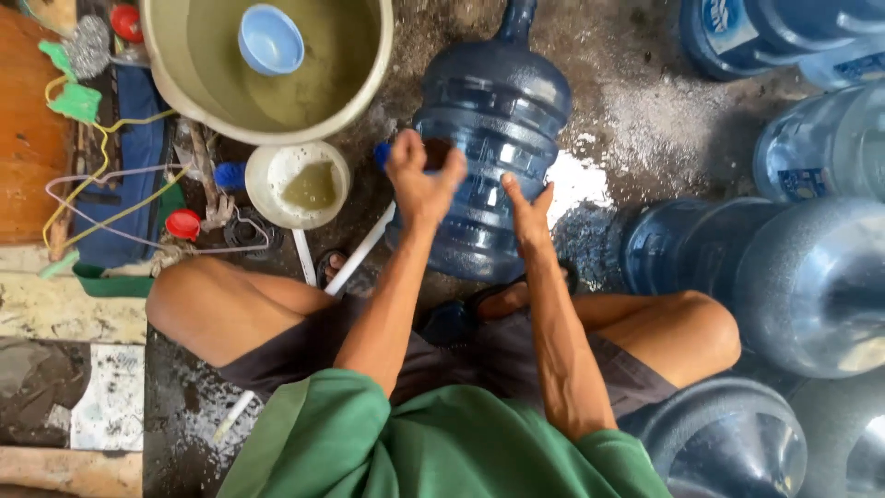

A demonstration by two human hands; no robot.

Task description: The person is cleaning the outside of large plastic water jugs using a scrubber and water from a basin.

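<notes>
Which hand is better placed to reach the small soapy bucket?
Probably the left hand: it rests on the blue water jug on the side facing the small bucket. The right hand is farther away.

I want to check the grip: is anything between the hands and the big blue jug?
Nothing visible. Both hands rest directly on the jug: the left hand on its near left side, the right hand lower on its near side, fingers spread on the plastic.

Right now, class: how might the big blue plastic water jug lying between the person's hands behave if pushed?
The big blue plastic water jug is round and on its side, so it probably rolls. Its ridged wall likely stays stiff. The wet concrete floor suggests a slippery surface for both hands.
</notes>
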